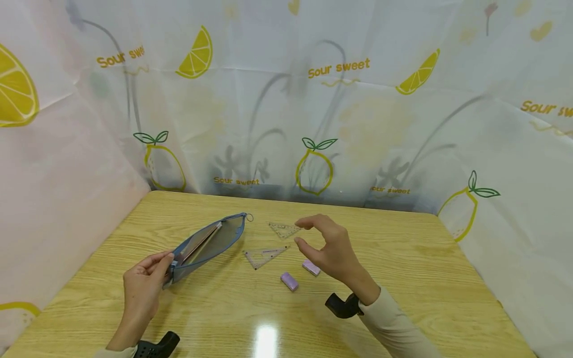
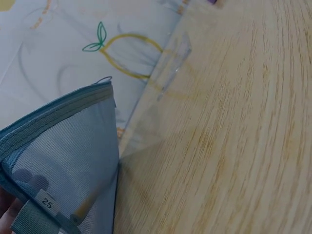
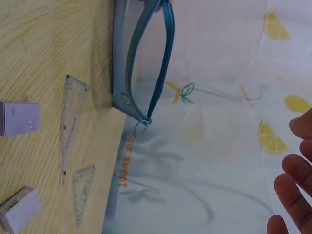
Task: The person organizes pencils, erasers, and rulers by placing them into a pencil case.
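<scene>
A blue mesh zip pouch [image 1: 224,243] stands with its mouth gaping on the left of the table. My left hand [image 1: 144,284] pinches its near end by the zip edge. Long thin sticks [image 1: 203,243], perhaps pencils, lie inside; the mesh partly hides them. My right hand [image 1: 333,247] hovers with thumb and fingers spread apart, holding nothing. Beyond its fingertips lies a small clear set square [image 1: 283,235]; a longer clear set square [image 1: 255,262] is nearer the pouch. Two purple eraser-like blocks, one nearer [image 1: 289,281] and one partly under the hand [image 1: 311,267], rest on the wood.
The wooden table [image 1: 403,258] ends at a white curtain [image 1: 268,99] printed with lemons, which hangs behind and along both sides. A metal ring [image 1: 250,217] dangles from the pouch's far end. Black wrist cameras [image 1: 342,305] sit on both wrists.
</scene>
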A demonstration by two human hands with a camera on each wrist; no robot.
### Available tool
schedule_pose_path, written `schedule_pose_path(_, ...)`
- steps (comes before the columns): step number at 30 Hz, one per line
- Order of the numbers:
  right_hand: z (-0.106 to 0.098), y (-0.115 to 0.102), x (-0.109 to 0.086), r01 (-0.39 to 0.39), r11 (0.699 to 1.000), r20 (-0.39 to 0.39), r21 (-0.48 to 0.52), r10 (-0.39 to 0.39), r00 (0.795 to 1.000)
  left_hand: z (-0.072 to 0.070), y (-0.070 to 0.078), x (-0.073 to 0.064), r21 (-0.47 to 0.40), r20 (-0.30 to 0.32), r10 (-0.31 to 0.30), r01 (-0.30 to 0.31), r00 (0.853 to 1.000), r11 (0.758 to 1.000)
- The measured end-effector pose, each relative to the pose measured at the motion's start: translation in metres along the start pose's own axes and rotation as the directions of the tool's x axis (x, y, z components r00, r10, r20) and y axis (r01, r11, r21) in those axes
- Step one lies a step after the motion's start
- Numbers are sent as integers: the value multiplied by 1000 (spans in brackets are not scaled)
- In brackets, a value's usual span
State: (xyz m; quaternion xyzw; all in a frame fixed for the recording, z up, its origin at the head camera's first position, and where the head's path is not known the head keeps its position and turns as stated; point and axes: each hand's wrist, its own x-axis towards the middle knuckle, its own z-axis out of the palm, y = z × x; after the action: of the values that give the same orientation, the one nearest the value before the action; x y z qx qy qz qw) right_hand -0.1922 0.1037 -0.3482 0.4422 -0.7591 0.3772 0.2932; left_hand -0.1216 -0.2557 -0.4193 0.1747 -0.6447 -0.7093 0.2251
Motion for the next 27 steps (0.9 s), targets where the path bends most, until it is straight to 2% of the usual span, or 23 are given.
schedule_pose_path(4, -2, 3, -7, -93, 996, -36, 13, 93, 995, 0, 0, 0, -4, 4, 3, -3, 1000, 1000)
schedule_pose_path(8, -1, 4, -15, -216, 976, -25, 39, 217, 976, 0, 0, -1, -11, -1, -7, 7, 1000, 1000)
schedule_pose_path(14, 1, 4, -24, -370, 924, 13, 96, 371, 929, -1, 1, -1, -20, 0, -14, 14, 1000, 1000)
schedule_pose_path(20, 3, 10, -32, -461, 875, 28, 150, 462, 886, 0, 0, -1, -10, -11, -18, 18, 1000, 1000)
schedule_pose_path(27, 5, 14, -40, -564, 813, 69, 142, 561, 825, 1, 0, -1, -5, -18, -25, 25, 1000, 1000)
